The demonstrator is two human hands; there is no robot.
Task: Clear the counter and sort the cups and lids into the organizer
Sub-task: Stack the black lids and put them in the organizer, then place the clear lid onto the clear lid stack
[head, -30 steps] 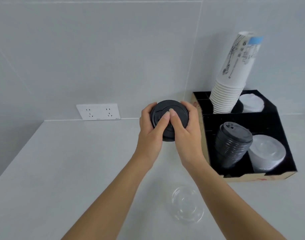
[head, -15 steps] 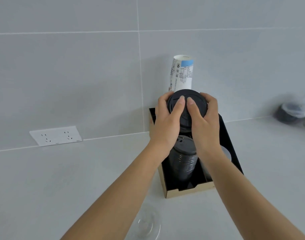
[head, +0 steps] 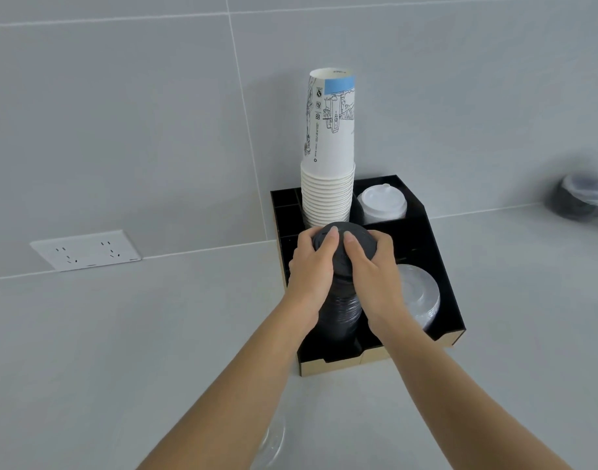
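Note:
My left hand [head: 312, 269] and my right hand [head: 375, 273] both grip a black lid [head: 340, 237] from either side, pressing it on top of the black lid stack [head: 341, 313] in the front left compartment of the black organizer [head: 446, 293]. A stack of clear lids [head: 421, 296] lies in the front right compartment. Behind stand a tall stack of white paper cups [head: 328, 178] and white lids [head: 382, 201]. A clear lid [head: 270, 442] lies on the counter, partly hidden by my left forearm.
A white wall socket [head: 85, 251] sits at the counter's back edge on the left. A blurred dark object with clear wrap [head: 579, 198] is at the far right. Grey tiled wall stands close behind the organizer.
Both hands have lowered the black lid from in front of the cup stack onto the black lid stack. The view has shifted, bringing the organizer closer to centre.

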